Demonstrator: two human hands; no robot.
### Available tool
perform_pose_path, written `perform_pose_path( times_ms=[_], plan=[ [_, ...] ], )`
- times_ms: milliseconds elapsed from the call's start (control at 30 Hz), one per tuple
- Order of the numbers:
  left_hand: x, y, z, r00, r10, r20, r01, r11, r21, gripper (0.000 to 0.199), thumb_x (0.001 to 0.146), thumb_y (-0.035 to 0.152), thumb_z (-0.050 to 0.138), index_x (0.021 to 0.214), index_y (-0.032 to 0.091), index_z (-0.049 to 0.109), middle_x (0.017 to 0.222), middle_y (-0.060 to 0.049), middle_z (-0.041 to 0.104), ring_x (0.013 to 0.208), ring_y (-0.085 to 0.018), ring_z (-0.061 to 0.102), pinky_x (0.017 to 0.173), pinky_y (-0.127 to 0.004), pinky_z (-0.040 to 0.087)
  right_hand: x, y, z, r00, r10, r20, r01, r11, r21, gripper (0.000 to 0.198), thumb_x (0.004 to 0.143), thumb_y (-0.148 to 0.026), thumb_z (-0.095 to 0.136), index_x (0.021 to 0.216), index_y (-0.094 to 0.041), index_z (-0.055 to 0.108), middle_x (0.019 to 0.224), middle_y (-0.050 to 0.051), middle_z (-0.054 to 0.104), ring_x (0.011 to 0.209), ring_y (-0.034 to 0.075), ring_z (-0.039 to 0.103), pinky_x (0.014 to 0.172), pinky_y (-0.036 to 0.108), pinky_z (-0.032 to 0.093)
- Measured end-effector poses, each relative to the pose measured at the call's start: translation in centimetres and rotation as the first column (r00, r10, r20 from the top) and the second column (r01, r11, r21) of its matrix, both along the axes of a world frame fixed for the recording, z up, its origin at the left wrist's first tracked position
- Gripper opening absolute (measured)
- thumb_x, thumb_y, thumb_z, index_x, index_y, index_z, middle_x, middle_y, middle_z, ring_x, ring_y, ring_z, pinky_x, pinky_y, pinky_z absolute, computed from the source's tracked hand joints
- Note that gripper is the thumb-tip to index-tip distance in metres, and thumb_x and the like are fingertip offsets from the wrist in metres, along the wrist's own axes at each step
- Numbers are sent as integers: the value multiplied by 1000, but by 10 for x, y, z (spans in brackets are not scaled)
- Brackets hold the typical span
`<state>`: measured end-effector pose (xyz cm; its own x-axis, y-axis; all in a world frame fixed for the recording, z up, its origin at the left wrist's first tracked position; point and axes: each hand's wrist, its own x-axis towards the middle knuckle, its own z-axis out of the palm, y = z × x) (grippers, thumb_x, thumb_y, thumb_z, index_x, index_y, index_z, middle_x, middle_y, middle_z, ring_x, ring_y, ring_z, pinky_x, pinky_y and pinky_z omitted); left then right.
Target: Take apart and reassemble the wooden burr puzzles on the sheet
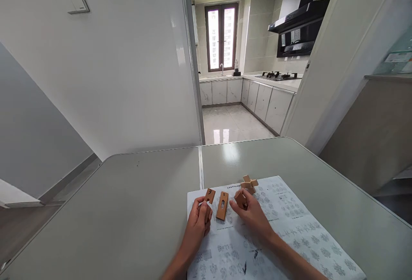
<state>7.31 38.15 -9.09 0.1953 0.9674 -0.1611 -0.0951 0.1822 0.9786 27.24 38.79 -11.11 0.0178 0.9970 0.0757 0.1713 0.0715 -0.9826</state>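
My left hand (pixel 200 217) is closed around a wooden puzzle piece (pixel 210 195), a flat brown block with a dark mark and a notch near its end. Between my hands, a second wooden piece (pixel 220 214) with an oval slot and a "2" written on it lies on the printed sheet (pixel 231 250). My right hand (pixel 252 213) has its fingers around a brown wooden block (pixel 240 198), whose far side is hidden by the fingers. Just beyond that hand stands an assembled wooden burr puzzle (pixel 249 182) of lighter, crossed pieces.
The sheet, covered with small puzzle drawings and a few pen marks, lies on a pale green table (pixel 144 211) with a seam (pixel 201 168) across it. A wall (pixel 128 56) rises behind the table at left. Past the doorway is a kitchen with a gas hob (pixel 279 76).
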Motion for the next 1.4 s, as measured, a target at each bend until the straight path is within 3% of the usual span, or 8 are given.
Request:
perform_pose_path(
  times_ms=[133,200,367,567,800,900,1167,1400],
  plan=[
    [0,-1,2,1000,11,1,-11,1000,-5,54,89,72,56,111,22,50,68,10,35,50,-7,19,43,-20,22,-1,-1,-1,991,41,124,-49,997,67,35,101,-56,51,105,-22,60,60,-8,34,54,16,35,54,28,28],
    [1,-1,4,1000,20,-2,-20,1000,-11,55,88,72,58,110,22,51,67,10,35,49,-7,19,43,-20,22,-3,-2,-2,979,60,195,-85,989,121,35,104,-52,44,100,-22,63,60,-6,38,55,17,40,55,29,32],
    [2,-1,8,1000,30,3,-30,999,-15,55,86,71,60,108,21,52,66,10,35,49,-7,20,43,-20,22,-7,-4,-10,917,45,397,-160,951,263,35,107,-33,36,95,-23,67,92,6,63,76,21,62,69,33,49],
    [2,-1,8,1000,31,-2,-31,999,-16,54,87,72,58,106,22,52,65,10,35,49,-7,20,44,-20,23,-3,-4,-10,861,7,509,-172,945,279,34,98,-19,46,119,-31,71,124,9,65,85,23,70,74,38,57],
    [2,-1,8,999,26,-31,-27,999,-21,57,86,75,57,105,22,51,66,9,39,48,-7,22,44,-21,22,-1,-4,-8,851,164,500,-321,914,248,51,93,-7,45,130,-33,68,145,2,63,126,25,65,101,41,55],
    [1,-1,8,998,40,-39,-41,999,-23,55,87,74,56,105,23,51,67,9,40,48,-7,24,45,-21,23,-3,-4,-7,827,173,535,-336,915,224,50,94,-9,45,132,-33,68,146,2,62,127,26,65,100,42,56],
    [-1,-3,11,999,14,-36,-15,999,-32,52,90,70,52,111,22,53,67,8,38,48,-8,25,47,-23,23,-3,-5,-4,856,116,505,-248,947,202,35,96,-19,51,123,-31,69,131,6,67,102,25,72,84,39,59],
    [0,-2,10,999,21,-41,-22,999,-37,54,88,72,54,109,22,55,68,8,41,48,-7,25,47,-22,23,0,-1,-7,903,10,430,-87,983,161,18,91,-26,65,107,-30,73,114,6,73,91,28,71,82,42,56]
  ],
)
